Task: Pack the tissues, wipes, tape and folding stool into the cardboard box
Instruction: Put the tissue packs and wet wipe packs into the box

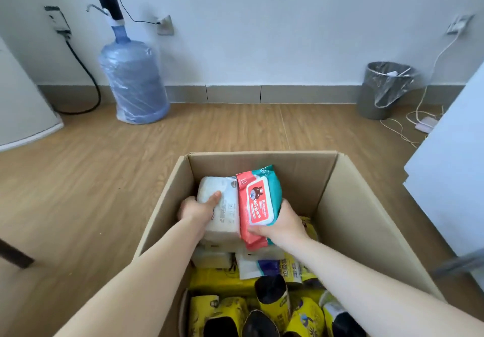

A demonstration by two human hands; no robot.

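An open cardboard box (348,205) stands on the wooden floor in front of me. Inside its far half, my left hand (196,209) grips a white tissue pack (222,211) by its left side. My right hand (281,225) holds a red and teal wipes pack (258,203) from below and the right. The two packs are pressed side by side above the box's contents. Below them lie more white packs (212,258) and several yellow packages (222,281) with black rolls (271,288). No tape or folding stool shows.
A large blue water bottle (133,80) with a pump stands by the far wall at left. A grey bin (385,90) with a plastic liner sits at right, with cables and a power strip (425,124) beside it. White furniture (450,179) flanks the box on the right.
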